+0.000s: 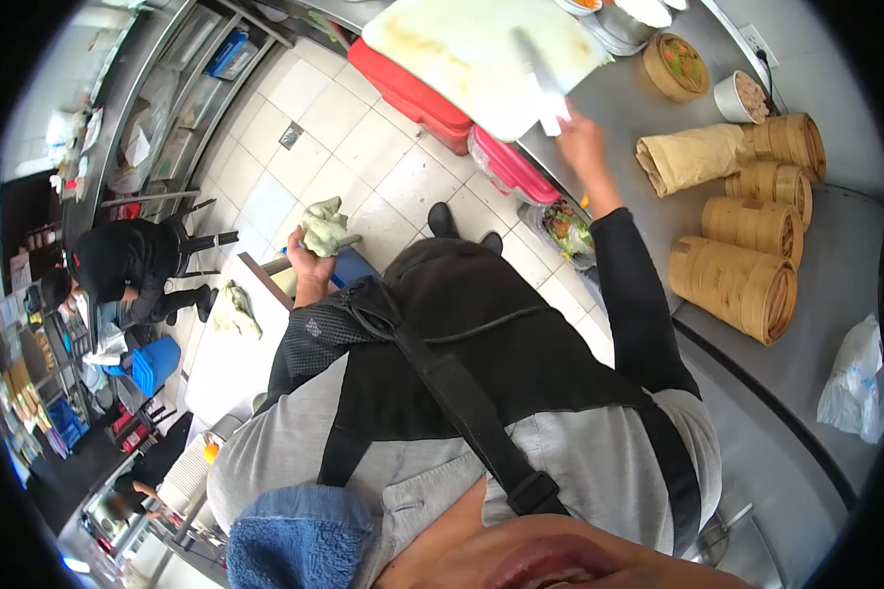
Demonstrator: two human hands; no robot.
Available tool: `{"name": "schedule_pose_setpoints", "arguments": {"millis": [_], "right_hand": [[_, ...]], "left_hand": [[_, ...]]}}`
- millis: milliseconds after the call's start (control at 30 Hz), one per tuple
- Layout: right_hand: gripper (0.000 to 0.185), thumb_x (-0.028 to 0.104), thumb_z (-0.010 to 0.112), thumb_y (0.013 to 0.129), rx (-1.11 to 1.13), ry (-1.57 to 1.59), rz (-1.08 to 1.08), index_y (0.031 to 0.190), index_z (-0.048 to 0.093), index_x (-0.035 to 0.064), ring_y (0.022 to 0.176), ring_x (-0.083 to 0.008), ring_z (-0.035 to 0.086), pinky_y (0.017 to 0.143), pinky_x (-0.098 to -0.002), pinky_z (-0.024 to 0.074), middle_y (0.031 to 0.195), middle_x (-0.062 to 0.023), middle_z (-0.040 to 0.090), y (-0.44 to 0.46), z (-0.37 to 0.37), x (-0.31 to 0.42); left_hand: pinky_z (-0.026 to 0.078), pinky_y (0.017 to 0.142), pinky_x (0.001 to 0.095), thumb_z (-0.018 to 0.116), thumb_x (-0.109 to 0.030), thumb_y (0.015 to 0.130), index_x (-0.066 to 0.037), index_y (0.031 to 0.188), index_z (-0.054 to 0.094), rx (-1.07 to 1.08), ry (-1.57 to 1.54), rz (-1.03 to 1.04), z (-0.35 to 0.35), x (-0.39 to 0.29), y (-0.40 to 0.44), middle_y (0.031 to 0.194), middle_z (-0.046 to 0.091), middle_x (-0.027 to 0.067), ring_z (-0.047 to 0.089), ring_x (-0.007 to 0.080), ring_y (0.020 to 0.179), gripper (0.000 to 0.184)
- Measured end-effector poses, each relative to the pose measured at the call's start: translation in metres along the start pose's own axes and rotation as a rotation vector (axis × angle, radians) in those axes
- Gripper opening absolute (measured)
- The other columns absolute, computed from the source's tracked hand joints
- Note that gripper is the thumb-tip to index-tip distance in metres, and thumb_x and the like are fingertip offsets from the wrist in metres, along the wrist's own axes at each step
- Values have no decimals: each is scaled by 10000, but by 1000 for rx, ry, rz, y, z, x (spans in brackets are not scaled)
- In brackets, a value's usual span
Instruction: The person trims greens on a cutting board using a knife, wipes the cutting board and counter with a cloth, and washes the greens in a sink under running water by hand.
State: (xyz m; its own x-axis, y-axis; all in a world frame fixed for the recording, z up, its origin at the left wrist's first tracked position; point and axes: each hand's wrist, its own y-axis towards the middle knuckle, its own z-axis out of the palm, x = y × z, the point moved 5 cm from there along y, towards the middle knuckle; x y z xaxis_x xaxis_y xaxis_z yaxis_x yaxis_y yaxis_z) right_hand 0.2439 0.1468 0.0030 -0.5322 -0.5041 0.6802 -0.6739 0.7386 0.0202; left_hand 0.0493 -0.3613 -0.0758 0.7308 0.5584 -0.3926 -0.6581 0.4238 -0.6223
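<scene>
My right hand point(583, 139) is closed round the white handle of a knife point(550, 106). Its blade, slightly blurred, points away over a stained white cutting board point(442, 61) on the steel counter. Off to the left, my left hand point(311, 265) grips a crumpled pale green cloth point(326, 228), held out above the floor beside a white table point(211, 368). A second pale green cloth point(234, 311) lies on that table.
Bamboo steamers point(732, 285), a folded brown paper bag point(688, 157) and a white tub point(742, 96) stand on the right counter. Red-lidded bins point(408, 93) sit below the board. A person in black point(128, 257) bends by a chair at left.
</scene>
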Motion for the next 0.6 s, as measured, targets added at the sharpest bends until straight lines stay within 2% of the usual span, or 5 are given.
{"name": "schedule_pose_setpoints", "arguments": {"millis": [300, 400, 467, 533, 600], "right_hand": [[419, 151, 542, 971, -15, -29, -303, 1372, 534, 30, 1016, -413, 646, 855, -431, 510, 1128, -258, 661, 19, 2, 7], [435, 94, 547, 948, 328, -30, -149, 1382, 544, 68, 1103, -313, 651, 938, -393, 492, 1247, -215, 642, 15, 22, 48], [410, 160, 570, 967, 103, 58, -340, 1360, 563, 44, 1092, -323, 652, 947, -385, 487, 1201, -214, 671, 67, 39, -61], [402, 177, 556, 984, 151, 196, 387, 1355, 566, 23, 1110, -344, 644, 935, -393, 496, 1235, -246, 643, 61, 7, -11], [409, 198, 543, 997, 110, -177, -90, 1360, 557, 9, 1111, -350, 642, 926, -400, 502, 1249, -254, 634, 57, 0, 0]], "left_hand": [[477, 1038, 437, 557, -240, 945, 18, 1343, 475, 463, 53, -153, 28, -55, 112, 1298, 588, 187, 599, 316, 1174, 481], [538, 938, 450, 598, -203, 907, -11, 1295, 513, 237, 109, 80, 95, -62, 162, 1163, 641, 165, 651, 320, 1049, 441], [580, 846, 495, 578, -184, 891, 11, 1240, 529, 201, 102, 117, 179, -77, 126, 1020, 671, 201, 690, 366, 918, 402], [562, 870, 510, 583, -194, 896, 2, 1215, 557, 384, 141, 90, 209, -83, 155, 1100, 662, 192, 679, 334, 989, 376], [562, 878, 485, 577, -172, 892, 2, 1212, 562, 454, 149, 84, 244, -86, 176, 1096, 664, 191, 677, 328, 994, 364]]}}
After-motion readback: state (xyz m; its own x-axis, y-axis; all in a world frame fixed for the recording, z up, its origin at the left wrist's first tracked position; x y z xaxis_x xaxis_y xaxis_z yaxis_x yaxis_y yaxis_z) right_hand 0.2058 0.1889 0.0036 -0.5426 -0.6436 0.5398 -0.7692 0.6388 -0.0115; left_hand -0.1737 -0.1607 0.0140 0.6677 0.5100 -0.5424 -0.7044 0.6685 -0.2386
